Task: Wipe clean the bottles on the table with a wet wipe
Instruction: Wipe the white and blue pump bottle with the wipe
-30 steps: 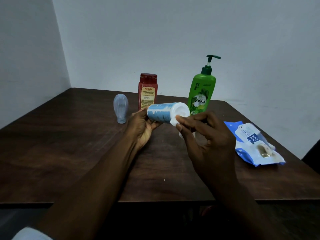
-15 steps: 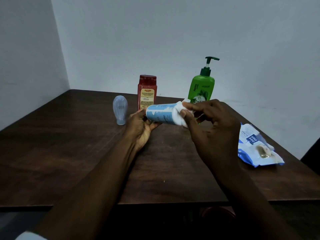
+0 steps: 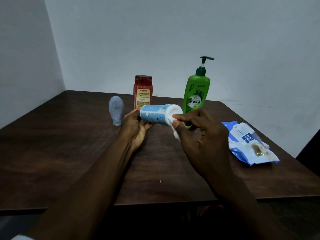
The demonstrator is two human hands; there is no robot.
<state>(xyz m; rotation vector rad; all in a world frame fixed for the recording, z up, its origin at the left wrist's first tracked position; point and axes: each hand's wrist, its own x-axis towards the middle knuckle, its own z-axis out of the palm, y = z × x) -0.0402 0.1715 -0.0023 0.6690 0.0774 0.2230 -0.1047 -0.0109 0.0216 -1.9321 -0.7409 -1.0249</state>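
Observation:
My left hand (image 3: 136, 129) grips a white and blue bottle (image 3: 158, 114) by its cap end and holds it sideways above the table, base turned to the right. My right hand (image 3: 202, 135) pinches a white wet wipe (image 3: 175, 131) against the lower rim of the bottle's base. Standing at the back are a red bottle (image 3: 143, 91), a green pump bottle (image 3: 196, 94) and a small pale blue bottle (image 3: 116, 110) resting on its cap.
A blue and white pack of wet wipes (image 3: 249, 143) lies at the right on the dark wooden table (image 3: 52, 153). Walls close in behind and to the left. The table's front edge runs below my forearms.
My right hand has dropped from the top of the bottle's base to its lower rim, taking the wipe with it. The bottle's white base now shows. My left hand stays put.

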